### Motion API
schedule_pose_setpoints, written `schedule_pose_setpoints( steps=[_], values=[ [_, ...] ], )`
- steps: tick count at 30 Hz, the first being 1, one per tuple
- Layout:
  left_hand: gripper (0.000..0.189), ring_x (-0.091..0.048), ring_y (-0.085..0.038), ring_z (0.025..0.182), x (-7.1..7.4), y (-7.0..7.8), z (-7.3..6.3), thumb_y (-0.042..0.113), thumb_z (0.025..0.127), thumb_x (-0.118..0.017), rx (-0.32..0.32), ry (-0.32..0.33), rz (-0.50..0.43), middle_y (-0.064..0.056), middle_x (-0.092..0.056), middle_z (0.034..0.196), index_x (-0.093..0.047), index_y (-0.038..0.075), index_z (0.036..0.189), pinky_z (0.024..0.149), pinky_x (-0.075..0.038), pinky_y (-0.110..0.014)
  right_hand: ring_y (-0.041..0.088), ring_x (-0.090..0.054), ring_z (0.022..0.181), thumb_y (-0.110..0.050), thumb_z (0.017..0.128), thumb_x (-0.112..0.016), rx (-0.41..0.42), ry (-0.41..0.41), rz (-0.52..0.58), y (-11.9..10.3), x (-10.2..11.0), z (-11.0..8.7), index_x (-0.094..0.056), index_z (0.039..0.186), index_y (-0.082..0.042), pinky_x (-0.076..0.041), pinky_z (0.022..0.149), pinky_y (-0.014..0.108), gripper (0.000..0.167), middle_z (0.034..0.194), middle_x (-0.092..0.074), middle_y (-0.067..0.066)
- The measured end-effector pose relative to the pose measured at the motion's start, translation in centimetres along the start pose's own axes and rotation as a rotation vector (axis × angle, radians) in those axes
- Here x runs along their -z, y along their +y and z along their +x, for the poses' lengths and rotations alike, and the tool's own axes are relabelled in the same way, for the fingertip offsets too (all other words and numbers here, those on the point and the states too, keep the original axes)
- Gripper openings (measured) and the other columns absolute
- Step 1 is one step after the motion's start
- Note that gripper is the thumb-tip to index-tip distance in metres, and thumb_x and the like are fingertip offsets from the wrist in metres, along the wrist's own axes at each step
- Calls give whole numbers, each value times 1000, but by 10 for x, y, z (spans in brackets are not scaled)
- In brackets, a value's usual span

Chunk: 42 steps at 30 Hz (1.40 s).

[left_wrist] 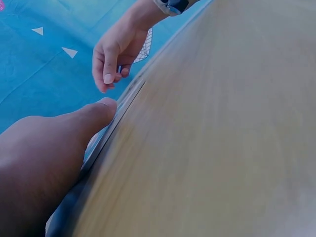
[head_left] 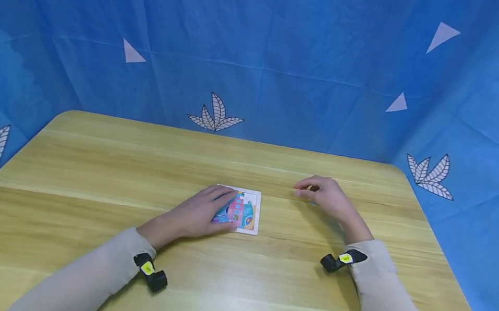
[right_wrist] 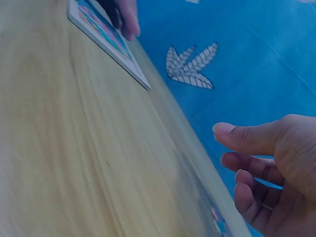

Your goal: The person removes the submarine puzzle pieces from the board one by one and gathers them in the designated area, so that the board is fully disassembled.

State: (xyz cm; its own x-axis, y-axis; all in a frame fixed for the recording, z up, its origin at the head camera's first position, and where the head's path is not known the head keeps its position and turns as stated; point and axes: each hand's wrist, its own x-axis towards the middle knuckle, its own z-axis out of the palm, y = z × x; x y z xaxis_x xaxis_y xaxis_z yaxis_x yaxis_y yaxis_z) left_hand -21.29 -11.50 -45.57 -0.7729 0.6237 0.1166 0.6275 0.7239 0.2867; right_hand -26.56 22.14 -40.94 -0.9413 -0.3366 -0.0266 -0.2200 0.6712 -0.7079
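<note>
A small white-framed jigsaw puzzle (head_left: 249,212) with a pink and blue picture lies flat on the table. Pale patches show in its upper right part. My left hand (head_left: 199,212) rests over its left side, the thumb near the front edge, covering part of the picture. To the right, my right hand (head_left: 327,194) hovers above the wood. In the right wrist view the thumb and loosely bent fingers of that hand (right_wrist: 269,170) stand apart with nothing seen between them. Below them lies a small colourful piece (right_wrist: 218,222), blurred and mostly hidden in the head view.
The wooden table (head_left: 232,290) has rounded far corners. A blue cloth (head_left: 266,31) with white triangles and leaf drawings hangs behind it and along both sides. Each wrist bears a black strap with a camera, such as the right wrist camera (head_left: 330,263).
</note>
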Motion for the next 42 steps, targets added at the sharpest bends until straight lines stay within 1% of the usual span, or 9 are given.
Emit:
schedule_pose_setpoints(
  steps=[2, 4, 8, 12, 16, 20, 26, 31, 42],
  values=[
    [89, -27, -27, 143, 1, -2, -3, 71, 90, -44, 4, -10, -9, -7, -34, 155, -29, 12, 155, 117, -23, -40, 23, -55, 81, -19, 92, -71, 30, 1, -17, -6, -6, 1, -74, 111, -8, -49, 65, 32, 22, 96, -66, 5],
    [89, -27, -27, 144, 2, -4, -8, 71, 91, -44, -7, -15, -7, -7, -33, 155, -30, 11, 155, 117, -23, -41, 22, -55, 83, -19, 91, -71, 56, -3, -28, -11, -12, 2, -74, 111, -7, -48, 66, 32, 23, 96, -66, 4],
    [81, -30, -28, 142, 5, -6, -16, 67, 92, -47, -49, -18, 0, -6, -36, 154, -37, 13, 152, 116, -27, -42, 20, -55, 83, -20, 91, -72, 91, -29, -48, -24, -26, 4, -73, 112, -7, -48, 67, 31, 25, 96, -66, 3],
    [72, -31, -30, 142, 5, -7, -21, 62, 94, -50, -99, -9, -3, -7, -38, 153, -43, 17, 150, 115, -28, -44, 18, -57, 82, -21, 92, -71, 116, -47, -72, -34, -39, 7, -73, 113, -9, -50, 67, 32, 25, 94, -66, 0],
    [64, -32, -32, 141, 5, -7, -22, 60, 96, -48, -125, -11, 3, -8, -38, 152, -47, 22, 147, 115, -29, -47, 16, -58, 80, -21, 92, -70, 165, -49, -104, -43, -50, 11, -73, 113, -10, -50, 67, 32, 23, 92, -66, -1],
    [62, -32, -31, 141, 3, -9, -20, 61, 97, -44, -135, -24, 22, -8, -37, 153, -48, 23, 147, 115, -29, -47, 14, -59, 81, -21, 93, -69, 213, -55, -132, -51, -58, 16, -73, 112, -11, -51, 69, 32, 22, 95, -67, -2],
    [61, -33, -30, 141, 2, -9, -16, 59, 98, -44, -166, -22, 29, -9, -39, 151, -50, 22, 145, 115, -29, -45, 12, -59, 80, -24, 93, -69, 227, -91, -169, -57, -68, 23, -73, 111, -13, -51, 70, 30, 21, 95, -67, -4],
    [60, -33, -29, 141, 2, -8, -14, 58, 98, -46, -168, -26, 50, -9, -39, 151, -50, 22, 145, 115, -29, -44, 10, -57, 77, -25, 92, -71, 238, -97, -214, -59, -73, 26, -74, 108, -15, -50, 68, 29, 19, 93, -66, -6],
    [58, -32, -30, 141, 6, -9, -14, 58, 97, -47, -130, -50, 44, -10, -36, 153, -50, 25, 145, 114, -30, -46, 9, -54, 74, -25, 93, -70, 238, -115, -282, -68, -84, 29, -75, 102, -17, -47, 67, 28, 13, 89, -65, -7]
  ],
)
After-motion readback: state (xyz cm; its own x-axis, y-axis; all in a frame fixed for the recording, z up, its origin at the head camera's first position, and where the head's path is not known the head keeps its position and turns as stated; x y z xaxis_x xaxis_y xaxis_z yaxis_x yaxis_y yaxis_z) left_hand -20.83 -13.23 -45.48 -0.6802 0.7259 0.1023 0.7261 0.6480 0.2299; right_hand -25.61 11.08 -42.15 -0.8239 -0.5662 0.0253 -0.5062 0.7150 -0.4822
